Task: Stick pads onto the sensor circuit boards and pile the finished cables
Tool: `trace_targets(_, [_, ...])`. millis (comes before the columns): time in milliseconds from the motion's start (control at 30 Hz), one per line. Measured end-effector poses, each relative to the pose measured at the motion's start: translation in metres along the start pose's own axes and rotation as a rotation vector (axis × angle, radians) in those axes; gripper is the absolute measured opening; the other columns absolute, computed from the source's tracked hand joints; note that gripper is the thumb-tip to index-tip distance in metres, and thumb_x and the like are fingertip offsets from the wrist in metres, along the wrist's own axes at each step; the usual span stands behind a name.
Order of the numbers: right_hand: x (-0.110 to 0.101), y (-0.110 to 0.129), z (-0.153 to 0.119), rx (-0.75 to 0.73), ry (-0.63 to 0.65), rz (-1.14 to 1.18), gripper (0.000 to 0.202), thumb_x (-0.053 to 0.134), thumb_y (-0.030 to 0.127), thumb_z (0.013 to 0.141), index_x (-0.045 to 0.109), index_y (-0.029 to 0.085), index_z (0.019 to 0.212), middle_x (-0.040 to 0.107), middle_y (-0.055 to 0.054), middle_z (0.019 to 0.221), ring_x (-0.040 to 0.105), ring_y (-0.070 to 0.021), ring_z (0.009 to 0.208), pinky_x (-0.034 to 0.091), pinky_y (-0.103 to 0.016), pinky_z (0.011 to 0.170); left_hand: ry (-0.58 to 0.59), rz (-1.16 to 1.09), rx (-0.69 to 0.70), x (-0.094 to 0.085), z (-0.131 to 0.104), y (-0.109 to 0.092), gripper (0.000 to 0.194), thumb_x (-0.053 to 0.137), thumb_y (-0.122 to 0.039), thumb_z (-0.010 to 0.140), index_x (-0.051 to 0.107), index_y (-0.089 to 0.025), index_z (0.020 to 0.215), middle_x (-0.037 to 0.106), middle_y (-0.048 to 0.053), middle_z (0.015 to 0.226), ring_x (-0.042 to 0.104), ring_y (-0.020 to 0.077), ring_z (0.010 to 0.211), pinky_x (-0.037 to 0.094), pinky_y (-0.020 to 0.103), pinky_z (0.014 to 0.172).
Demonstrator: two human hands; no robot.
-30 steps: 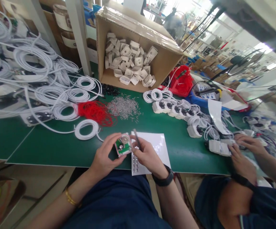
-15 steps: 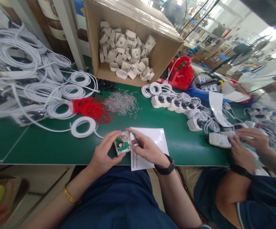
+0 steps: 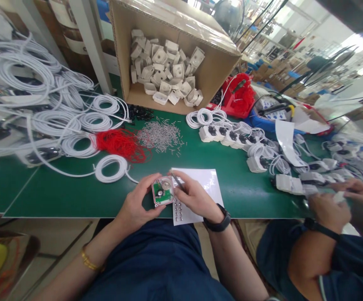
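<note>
My left hand (image 3: 137, 203) grips a small square white housing with a green circuit board (image 3: 165, 195) inside and a red line round its rim. A round metal part and a dark component show on the board. My right hand (image 3: 195, 196) is closed around a thin grey tool (image 3: 178, 181), its fingers against the housing's right edge. Beneath lies a white sheet (image 3: 204, 179) with rows of small shiny round parts (image 3: 178, 211). A white cable runs from the housing's side to a coil (image 3: 111, 168).
Screws (image 3: 161, 134) and red rings (image 3: 118, 144) are heaped ahead. Behind them stands a cardboard box (image 3: 219, 71) of white housings. Coiled cables (image 3: 21, 75) crowd the left; cabled white units (image 3: 208, 133) line the right, near another person's hands (image 3: 331, 207).
The housing has turned slightly and shifted a little right in my hands, its board now facing up more. The other person's hands have moved right, away from the white units.
</note>
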State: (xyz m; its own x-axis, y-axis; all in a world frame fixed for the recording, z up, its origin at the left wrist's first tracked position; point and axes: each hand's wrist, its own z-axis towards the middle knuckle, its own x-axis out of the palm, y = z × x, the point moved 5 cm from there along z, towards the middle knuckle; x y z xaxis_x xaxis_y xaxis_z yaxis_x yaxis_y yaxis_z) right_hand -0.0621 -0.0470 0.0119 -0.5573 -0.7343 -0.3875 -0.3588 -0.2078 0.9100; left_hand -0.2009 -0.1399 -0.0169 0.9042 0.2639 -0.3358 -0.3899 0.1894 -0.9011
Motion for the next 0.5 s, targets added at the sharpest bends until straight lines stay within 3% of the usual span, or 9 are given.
trace_targets(100, [0.0004, -0.0005, 0.0004, -0.005, 0.009, 0.009, 0.048, 0.051, 0.018, 0.084, 0.044, 0.023, 0.132, 0.061, -0.004, 0.107, 0.059, -0.0158, 0.083, 0.05, -0.028, 0.071, 0.018, -0.036, -0.027, 0.0, -0.0018, 0.0025, 0.075, 0.071, -0.021, 0.072, 0.032, -0.027, 0.136, 0.049, 0.009, 0.131, 0.055, 0.0236, 0.115, 0.048, 0.04, 0.099])
trace_targets(400, [0.0026, -0.006, 0.0023, 0.02, -0.01, -0.009, 0.052, 0.048, 0.017, 0.085, 0.039, 0.023, 0.136, 0.063, -0.004, 0.109, 0.05, -0.009, 0.058, 0.044, -0.023, 0.055, 0.062, -0.008, -0.066, 0.0024, 0.0019, 0.0078, 0.076, 0.073, -0.027, 0.072, 0.032, -0.025, 0.136, 0.045, 0.013, 0.134, 0.049, 0.0288, 0.122, 0.043, 0.048, 0.103])
trace_targets(500, [0.0016, -0.0067, 0.0038, 0.013, -0.028, -0.002, 0.052, 0.048, 0.017, 0.085, 0.039, 0.022, 0.136, 0.063, -0.005, 0.111, 0.056, -0.0117, 0.069, 0.048, -0.026, 0.065, 0.041, -0.009, -0.085, 0.0035, 0.0036, 0.0078, 0.075, 0.073, -0.028, 0.072, 0.033, -0.025, 0.135, 0.046, 0.012, 0.133, 0.05, 0.028, 0.122, 0.043, 0.047, 0.102])
